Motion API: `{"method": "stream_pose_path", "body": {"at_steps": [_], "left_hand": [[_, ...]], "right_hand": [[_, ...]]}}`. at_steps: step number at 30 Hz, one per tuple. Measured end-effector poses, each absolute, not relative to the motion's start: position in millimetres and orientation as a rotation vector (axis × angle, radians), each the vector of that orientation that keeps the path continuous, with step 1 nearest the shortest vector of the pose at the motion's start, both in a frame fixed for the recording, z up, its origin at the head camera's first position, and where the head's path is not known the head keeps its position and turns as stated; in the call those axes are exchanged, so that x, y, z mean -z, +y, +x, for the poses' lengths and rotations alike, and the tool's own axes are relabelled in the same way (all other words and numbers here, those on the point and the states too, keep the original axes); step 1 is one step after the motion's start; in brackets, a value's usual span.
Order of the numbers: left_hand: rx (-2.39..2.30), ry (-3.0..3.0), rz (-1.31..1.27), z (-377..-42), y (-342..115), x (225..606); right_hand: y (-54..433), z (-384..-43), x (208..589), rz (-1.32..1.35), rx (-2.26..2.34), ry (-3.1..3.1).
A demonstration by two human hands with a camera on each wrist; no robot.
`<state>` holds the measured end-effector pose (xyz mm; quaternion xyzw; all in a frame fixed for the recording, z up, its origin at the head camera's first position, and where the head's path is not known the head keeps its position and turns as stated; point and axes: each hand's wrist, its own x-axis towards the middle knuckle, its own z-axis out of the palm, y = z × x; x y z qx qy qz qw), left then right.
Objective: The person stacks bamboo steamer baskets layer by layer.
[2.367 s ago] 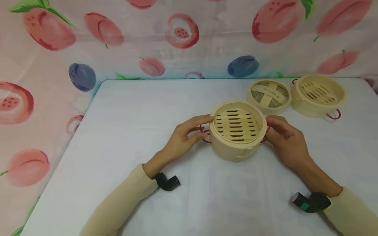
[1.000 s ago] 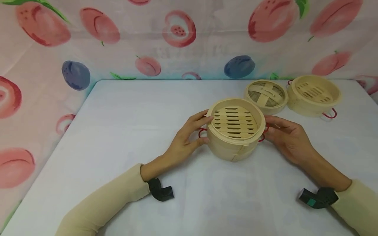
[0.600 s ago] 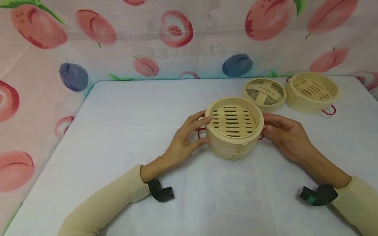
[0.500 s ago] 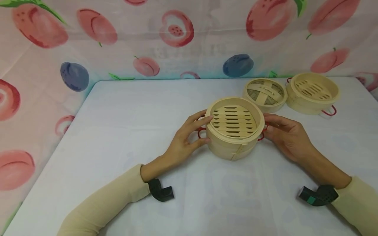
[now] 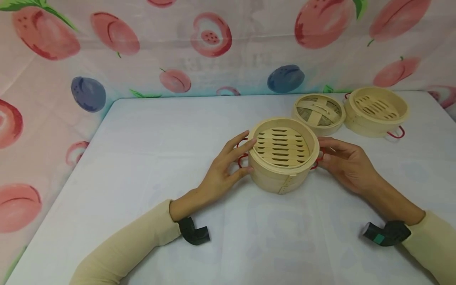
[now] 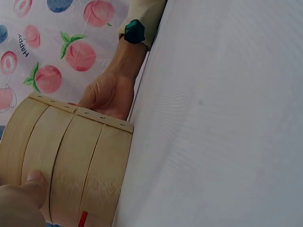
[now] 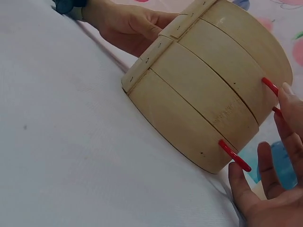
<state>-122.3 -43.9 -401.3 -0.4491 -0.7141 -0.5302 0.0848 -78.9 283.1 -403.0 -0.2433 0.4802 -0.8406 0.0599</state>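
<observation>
Two bamboo steamer baskets, one stacked on the other, stand near the middle of the table in the head view. The upper basket has a slatted floor; the lower basket sits flush beneath it. My left hand is at the left side, index fingertip on the upper rim and thumb pressed on the bamboo wall. Left red handles show between its spread fingers. At the right side, my right hand pinches the upper basket's red handle between thumb and finger. The lower red handle hangs free beside its other fingers.
Behind the stack lies a woven bamboo lid with a strap handle. Beside it, farther right, stands another slatted steamer basket with red handles. A fruit-printed cloth hangs behind the white table.
Compared with the earliest frame, my left thumb and fingers have moved off the left handles to the wall and rim. My right hand keeps its pinch. The head view has shifted slightly.
</observation>
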Motion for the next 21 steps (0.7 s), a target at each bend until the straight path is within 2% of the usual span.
{"method": "stream_pose_path", "body": {"at_steps": [21], "left_hand": [[1.639, -2.168, -1.333, -119.6, -43.9, 402.2]], "right_hand": [[288.4, -81.1, 399.7, -0.783, 2.466, 1.500]]}}
